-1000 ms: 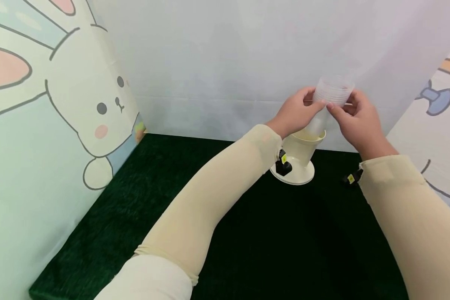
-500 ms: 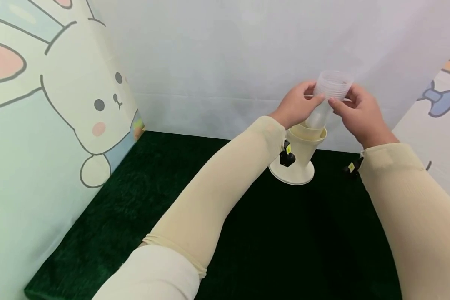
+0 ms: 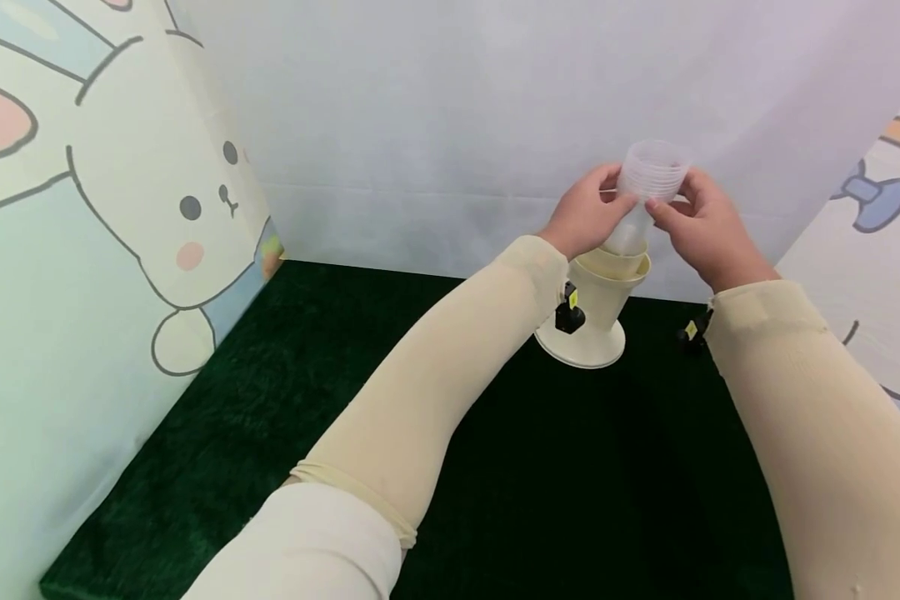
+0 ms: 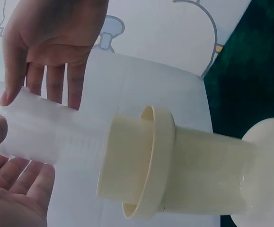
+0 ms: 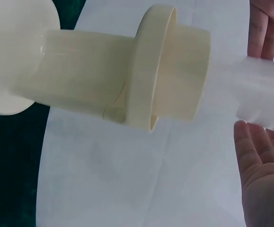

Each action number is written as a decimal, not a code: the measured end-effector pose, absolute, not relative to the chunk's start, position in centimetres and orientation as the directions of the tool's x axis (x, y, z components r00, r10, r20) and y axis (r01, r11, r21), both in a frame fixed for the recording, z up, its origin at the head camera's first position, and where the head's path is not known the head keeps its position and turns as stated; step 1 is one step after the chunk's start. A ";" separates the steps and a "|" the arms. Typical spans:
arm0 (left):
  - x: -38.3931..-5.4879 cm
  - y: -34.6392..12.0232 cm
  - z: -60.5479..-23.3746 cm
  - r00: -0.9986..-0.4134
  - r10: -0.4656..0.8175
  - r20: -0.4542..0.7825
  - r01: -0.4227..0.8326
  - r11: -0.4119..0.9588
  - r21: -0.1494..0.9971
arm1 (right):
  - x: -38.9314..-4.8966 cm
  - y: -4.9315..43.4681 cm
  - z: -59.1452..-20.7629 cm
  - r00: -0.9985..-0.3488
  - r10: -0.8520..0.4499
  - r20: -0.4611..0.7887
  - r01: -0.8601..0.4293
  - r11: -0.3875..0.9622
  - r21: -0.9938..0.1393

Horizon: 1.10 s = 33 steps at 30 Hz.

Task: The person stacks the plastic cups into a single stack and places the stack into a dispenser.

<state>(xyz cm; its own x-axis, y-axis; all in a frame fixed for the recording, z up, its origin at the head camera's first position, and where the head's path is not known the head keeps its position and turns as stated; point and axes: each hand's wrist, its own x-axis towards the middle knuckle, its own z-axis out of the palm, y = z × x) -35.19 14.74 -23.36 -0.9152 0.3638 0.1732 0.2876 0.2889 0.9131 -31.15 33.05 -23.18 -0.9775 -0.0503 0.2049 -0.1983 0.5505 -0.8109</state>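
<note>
Both hands hold a stack of clear plastic cups (image 3: 654, 173) from either side, above a cream cup holder (image 3: 598, 304). My left hand (image 3: 588, 208) pinches the stack between thumb and fingers on the left. My right hand (image 3: 701, 221) does the same on the right, its thumb close to the left one. The stack leans slightly, its lower end at the mouth of a cream inner sleeve (image 4: 125, 161). That sleeve sticks out above the holder's wider rim (image 4: 160, 161). How deep the cups reach into the sleeve is hidden.
The holder's round flared base (image 3: 585, 354) stands on a dark green cloth-covered table (image 3: 330, 358), near its back edge. A white backdrop (image 3: 420, 108) rises just behind. Side panels with cartoon rabbits (image 3: 157, 208) flank the table.
The inner sleeve now stands higher out of the holder's rim than a second ago. Hands and cups have risen slightly and shifted a little left in view.
</note>
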 end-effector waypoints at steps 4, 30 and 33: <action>-35.4 14.6 -24.0 -0.920 0.367 0.139 0.268 0.329 0.905 | -31.4 33.5 -23.6 -0.984 -0.077 0.160 -0.174 0.604 -0.778; -36.0 13.1 -28.6 -0.897 0.422 0.127 0.375 0.579 0.724 | -31.4 33.1 -27.2 -0.998 -0.051 0.039 -0.064 0.755 -0.653; -36.2 13.1 -28.6 -0.892 0.433 0.128 0.388 0.589 0.709 | -31.4 33.0 -27.4 -0.999 -0.035 0.036 -0.050 0.747 -0.663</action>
